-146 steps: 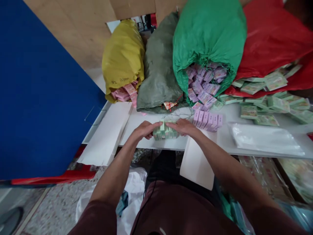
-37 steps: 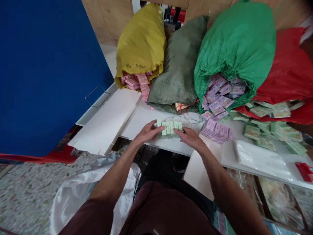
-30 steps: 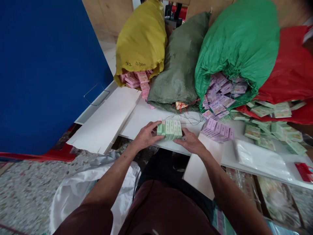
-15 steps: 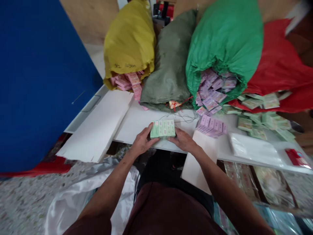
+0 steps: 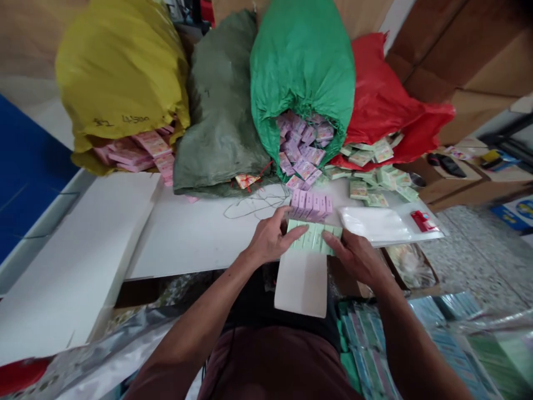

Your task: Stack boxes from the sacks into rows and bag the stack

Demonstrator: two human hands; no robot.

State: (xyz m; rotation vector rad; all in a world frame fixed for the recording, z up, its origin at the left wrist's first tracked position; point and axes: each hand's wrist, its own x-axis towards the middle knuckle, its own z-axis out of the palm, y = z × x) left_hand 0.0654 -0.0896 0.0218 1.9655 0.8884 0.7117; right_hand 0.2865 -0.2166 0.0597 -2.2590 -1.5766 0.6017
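A row of light green packs is held between my two hands, over the upper end of a white card box. My left hand grips the row's left end, its thumb on top of the packs. On the right end my right hand closes, its thumb also on top. Just behind the green row stands a row of purple packs, close to my left fingertips. The white box reaches over the table's front edge towards my body.
Yellow, grey-green, green and red sacks line the back of the white table. Clear plastic bags and a red packet lie right. White boards lie left.
The view has turned to the right. Both hands have carried the green packs from the bare tabletop to the right, over the white box and in front of the purple row.
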